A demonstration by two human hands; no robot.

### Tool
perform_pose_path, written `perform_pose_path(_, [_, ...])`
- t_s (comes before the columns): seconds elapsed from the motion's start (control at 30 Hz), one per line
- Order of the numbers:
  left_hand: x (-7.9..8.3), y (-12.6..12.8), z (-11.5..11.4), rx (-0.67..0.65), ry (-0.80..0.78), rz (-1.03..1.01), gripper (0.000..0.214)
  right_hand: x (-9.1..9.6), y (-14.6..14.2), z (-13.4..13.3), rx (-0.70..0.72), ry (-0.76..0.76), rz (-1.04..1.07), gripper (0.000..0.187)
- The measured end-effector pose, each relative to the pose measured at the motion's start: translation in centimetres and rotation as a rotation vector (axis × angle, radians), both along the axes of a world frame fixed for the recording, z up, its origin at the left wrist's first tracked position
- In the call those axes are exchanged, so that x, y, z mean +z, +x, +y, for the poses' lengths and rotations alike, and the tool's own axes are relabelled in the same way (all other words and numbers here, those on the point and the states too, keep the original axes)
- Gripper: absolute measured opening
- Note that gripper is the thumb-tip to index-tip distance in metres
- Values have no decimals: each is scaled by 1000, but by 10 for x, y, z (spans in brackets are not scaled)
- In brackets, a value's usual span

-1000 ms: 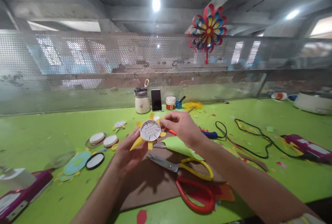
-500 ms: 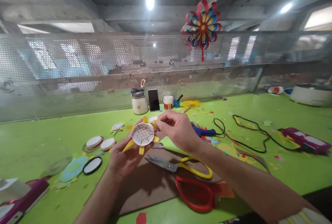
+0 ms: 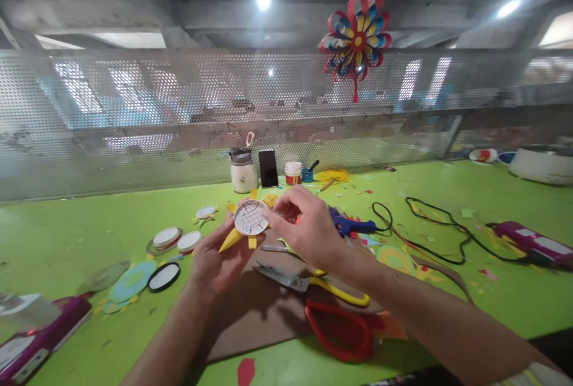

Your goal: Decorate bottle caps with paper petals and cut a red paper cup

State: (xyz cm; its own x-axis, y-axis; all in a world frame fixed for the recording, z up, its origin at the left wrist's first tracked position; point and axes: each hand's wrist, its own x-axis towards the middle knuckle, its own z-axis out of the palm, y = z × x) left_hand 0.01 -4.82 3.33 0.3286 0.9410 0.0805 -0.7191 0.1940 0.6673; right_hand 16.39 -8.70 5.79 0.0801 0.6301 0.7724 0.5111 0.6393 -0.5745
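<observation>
My left hand (image 3: 221, 258) holds a small paper turtle (image 3: 250, 219) from below and from its left side. The turtle has a round white shell with dark crossed lines, and yellow legs, tail and head stick out around it. Curled inward, the fingers of my right hand (image 3: 307, 228) close on the shell's right edge and hide the leg there. Below both hands, large scissors (image 3: 286, 278) with one yellow and one red handle lie with blades a little apart on a brown board (image 3: 259, 329). A blue glue gun (image 3: 349, 223) lies behind my right hand.
White round lids (image 3: 166, 238), a black-rimmed disc (image 3: 164, 277), blue paper rings (image 3: 133, 281) and a small second turtle (image 3: 206, 213) lie left. Behind stand a jug (image 3: 244, 171), a phone (image 3: 268, 169) and paint pots (image 3: 293, 173). A black cable (image 3: 441, 252) runs right to a purple power strip (image 3: 535, 241).
My right fingers have moved from beside the turtle's head down to the shell's right edge, leaving the yellow head uncovered. The whole view has shifted slightly.
</observation>
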Motion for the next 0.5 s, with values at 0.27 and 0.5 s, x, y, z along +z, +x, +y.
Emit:
perform_pose_path(0.27, [-5,-1,3,-43,96,38,39,-13,3,17,-14,-164,-11,10])
perform_pose_path(0.5, [-8,-3,3,-78,165,101,35,-16,7,24,-39,-63,-99,17])
